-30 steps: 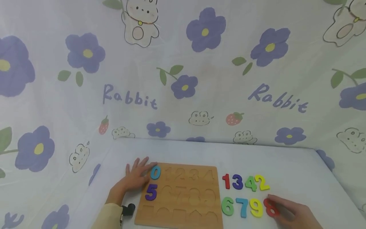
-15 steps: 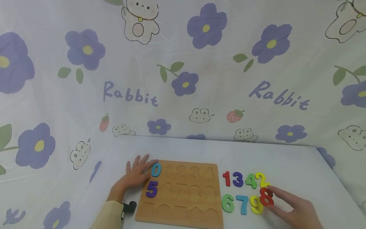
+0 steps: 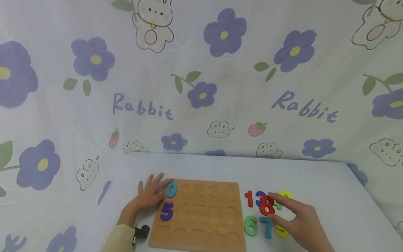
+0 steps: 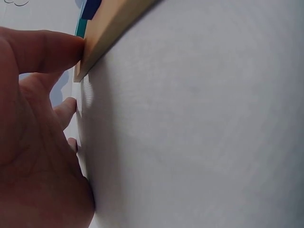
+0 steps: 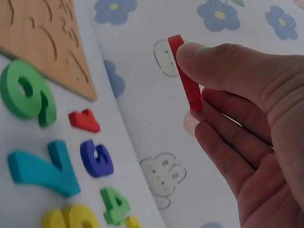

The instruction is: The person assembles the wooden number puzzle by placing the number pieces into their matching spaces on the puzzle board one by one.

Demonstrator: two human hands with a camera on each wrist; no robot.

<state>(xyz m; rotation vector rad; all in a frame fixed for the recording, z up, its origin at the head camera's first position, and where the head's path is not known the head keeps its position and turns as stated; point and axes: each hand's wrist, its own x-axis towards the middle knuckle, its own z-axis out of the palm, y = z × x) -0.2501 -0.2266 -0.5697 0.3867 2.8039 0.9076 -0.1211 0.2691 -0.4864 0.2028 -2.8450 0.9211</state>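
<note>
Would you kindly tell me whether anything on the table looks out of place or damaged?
Nothing visible looks spilled or damaged. Mildly odd: beside the board, the 3 sits directly after the red 1, skipping 2. The right hand partly hides the yellow numbers.

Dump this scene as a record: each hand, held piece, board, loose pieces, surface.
right hand: pinches red 8
red 8: held up off the white table
left hand: touches wooden board at its left edge
wooden board: carries blue 0 and purple 5
loose, right of board: red 1, purple 3, green 4, yellow 2, green 6, blue 7, yellow 9
surface: white table
</note>
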